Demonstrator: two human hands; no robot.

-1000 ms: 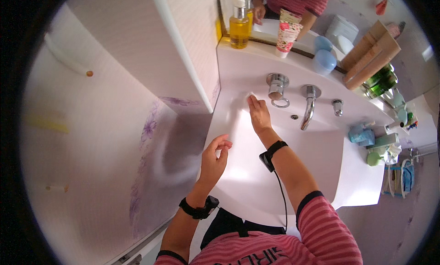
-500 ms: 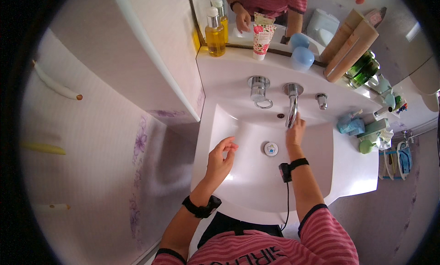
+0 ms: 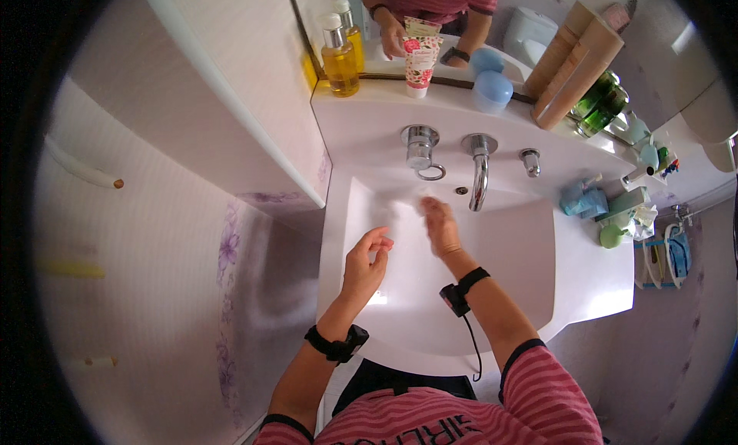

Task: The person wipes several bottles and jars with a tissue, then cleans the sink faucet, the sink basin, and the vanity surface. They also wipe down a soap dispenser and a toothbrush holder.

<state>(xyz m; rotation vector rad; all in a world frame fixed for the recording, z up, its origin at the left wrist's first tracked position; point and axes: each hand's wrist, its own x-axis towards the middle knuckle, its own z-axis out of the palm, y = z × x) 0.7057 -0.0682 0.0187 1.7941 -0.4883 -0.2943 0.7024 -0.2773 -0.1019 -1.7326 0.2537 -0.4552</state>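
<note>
Over the left side of the white washbasin, my left hand hovers with loosely curved fingers and thumb apart, holding nothing. My right hand is above the middle of the bowl, below and left of the chrome spout, apart from it. Its fingers are smeared by motion. Nearest above it is the chrome mixer tap with its ring-shaped handle. The drain stopper is hidden behind my right hand. A small overflow hole shows beside the spout.
On the ledge stand a yellow pump bottle, a floral tube, a blue round jar and a tall tan bottle. A mirror backs them. Blue packs and a green bottle sit on the right counter. A partition rises at left.
My right hand has left the spout and moved left over the bowl, covering the drain stopper. My left hand stays nearly in place. The view has shifted slightly.
</note>
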